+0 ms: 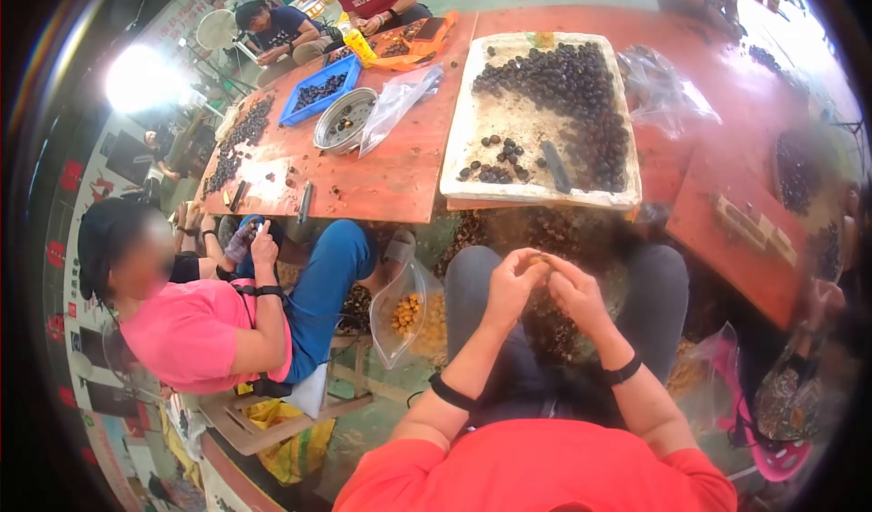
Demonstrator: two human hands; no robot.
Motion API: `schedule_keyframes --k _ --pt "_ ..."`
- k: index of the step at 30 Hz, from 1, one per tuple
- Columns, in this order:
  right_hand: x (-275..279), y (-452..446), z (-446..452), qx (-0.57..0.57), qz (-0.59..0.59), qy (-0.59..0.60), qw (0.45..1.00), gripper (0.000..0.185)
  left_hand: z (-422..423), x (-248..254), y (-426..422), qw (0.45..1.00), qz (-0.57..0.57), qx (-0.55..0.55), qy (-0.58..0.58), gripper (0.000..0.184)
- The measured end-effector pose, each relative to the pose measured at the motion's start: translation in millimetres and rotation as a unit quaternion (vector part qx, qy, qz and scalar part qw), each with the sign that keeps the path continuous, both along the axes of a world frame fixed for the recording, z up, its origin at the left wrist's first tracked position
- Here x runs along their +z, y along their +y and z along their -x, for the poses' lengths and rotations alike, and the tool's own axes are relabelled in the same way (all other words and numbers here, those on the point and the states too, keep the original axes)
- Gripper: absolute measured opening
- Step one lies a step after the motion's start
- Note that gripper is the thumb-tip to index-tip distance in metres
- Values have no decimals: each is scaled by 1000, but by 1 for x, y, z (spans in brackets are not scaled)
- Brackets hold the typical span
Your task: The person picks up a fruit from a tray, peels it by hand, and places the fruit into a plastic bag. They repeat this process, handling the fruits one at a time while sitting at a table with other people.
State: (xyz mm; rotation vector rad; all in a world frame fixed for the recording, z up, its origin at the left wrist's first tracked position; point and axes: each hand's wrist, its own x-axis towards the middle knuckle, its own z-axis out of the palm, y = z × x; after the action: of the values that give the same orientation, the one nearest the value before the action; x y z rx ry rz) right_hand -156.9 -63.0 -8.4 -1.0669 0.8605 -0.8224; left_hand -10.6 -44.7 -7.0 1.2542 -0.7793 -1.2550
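Above my lap, my left hand (515,282) and my right hand (577,291) meet at the fingertips. Pinched between them is a small yellowish-brown chestnut (540,260), mostly covered by the fingers. Beyond my knees, on the table, a shallow white foam tray (463,117) holds a heap of dark chestnuts (568,76) at its far and right side, with a smaller group at the near left. A dark flat tool, perhaps a knife (555,167), lies in the tray. Shell scraps (549,317) litter the floor under my hands.
At left, a person in pink (204,330) works seated. Between us stands a clear bag (391,335) with yellow peeled chestnuts. The red table (400,189) also bears a blue tray (297,112), a metal bowl (324,135) and plastic bags (668,94). Other people sit around it.
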Motion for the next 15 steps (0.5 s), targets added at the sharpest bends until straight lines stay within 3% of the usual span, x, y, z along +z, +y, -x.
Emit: schedule_keyframes --k 4,7,10,12,15 --pt "9 -1 -3 15 -95 -43 994 38 1 0 1 1000 -11 19 7 22" --pt "10 1 -2 7 -126 -54 991 39 3 -4 2 997 34 33 -58 26" --pt "-10 3 -7 -55 55 21 997 36 11 1 5 996 62 57 1 32" --pt "-15 6 -5 -43 105 61 992 35 6 0 7 998 52 24 -37 29" --pt "-13 6 -6 -31 124 32 991 35 2 -1 4 998 33 41 -17 25"
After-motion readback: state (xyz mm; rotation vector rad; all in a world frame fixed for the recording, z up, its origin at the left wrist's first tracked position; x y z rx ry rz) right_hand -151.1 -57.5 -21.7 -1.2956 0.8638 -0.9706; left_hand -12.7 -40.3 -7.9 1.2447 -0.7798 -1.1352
